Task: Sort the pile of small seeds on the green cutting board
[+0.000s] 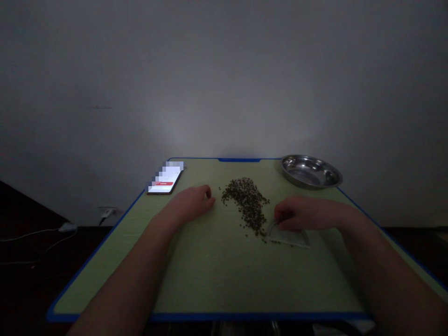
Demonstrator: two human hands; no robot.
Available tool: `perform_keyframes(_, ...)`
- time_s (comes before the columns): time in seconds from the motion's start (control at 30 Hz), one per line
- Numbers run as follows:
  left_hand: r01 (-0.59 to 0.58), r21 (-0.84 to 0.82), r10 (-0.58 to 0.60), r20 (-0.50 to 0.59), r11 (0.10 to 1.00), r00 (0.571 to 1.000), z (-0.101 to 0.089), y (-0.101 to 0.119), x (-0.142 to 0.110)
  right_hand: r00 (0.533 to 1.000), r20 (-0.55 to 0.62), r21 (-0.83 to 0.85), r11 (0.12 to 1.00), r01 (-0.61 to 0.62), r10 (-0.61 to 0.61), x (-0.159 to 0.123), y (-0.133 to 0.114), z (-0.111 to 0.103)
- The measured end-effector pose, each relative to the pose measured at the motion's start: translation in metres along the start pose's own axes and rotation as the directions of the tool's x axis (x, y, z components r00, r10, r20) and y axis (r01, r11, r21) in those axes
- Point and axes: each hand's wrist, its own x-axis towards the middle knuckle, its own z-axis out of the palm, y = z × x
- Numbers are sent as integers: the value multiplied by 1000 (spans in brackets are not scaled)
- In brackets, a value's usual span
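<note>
A pile of small dark brown beans or seeds (247, 200) is spread in a bent band across the middle of the green table. My right hand (297, 213) grips a clear semicircular protractor (290, 238) by its curved side. The protractor's straight edge faces me, and its left end touches the lower tail of the pile. A few loose seeds lie along and under it. Just left of the pile, my left hand (194, 203) rests on the table with loosely curled fingers. A gap shows between its thumb and index finger, and nothing is in it.
A shiny steel bowl (311, 172) stands at the back right corner. At the back left lies a phone (164, 179) with its screen lit. The table (224, 280) has a blue rim and stands against a wall. Cables and a plug (108, 213) are beyond its left side.
</note>
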Motion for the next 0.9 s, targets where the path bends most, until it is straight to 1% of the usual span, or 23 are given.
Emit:
perform_keyframes(0.2, 2, -11, -2, 12, 1000, 1000, -1, 2, -1, 999, -30, -33, 999, 22, -23, 0, -8, 1)
perform_keyframes(0.3, 6, -4, -6, 13, 1000, 1000, -2, 2, -1, 998, -58, -22, 999, 34, -36, -1, -5, 0)
perform_keyframes(0.5, -12, 3, 12, 6, 1000, 1000, 0, 0, 0, 999, -42, -18, 1000, 24, -25, -7, 4, -1)
perform_keyframes(0.63, -10, 22, 10, 9, 1000, 1000, 1, 0, 1, 999, -46, -5, 1000, -14, 13, -18, 8, 7)
perform_keyframes(0.8, -23, 20, 23, 16, 1000, 1000, 0, 2, 0, 997, -69, 46, 999, 17, -14, -25, 6, 17)
perform_keyframes(0.9, -26, 23, 26, 8, 999, 1000, 0, 1, 0, 996, -92, 61, 998, 3, 2, -26, 5, 22)
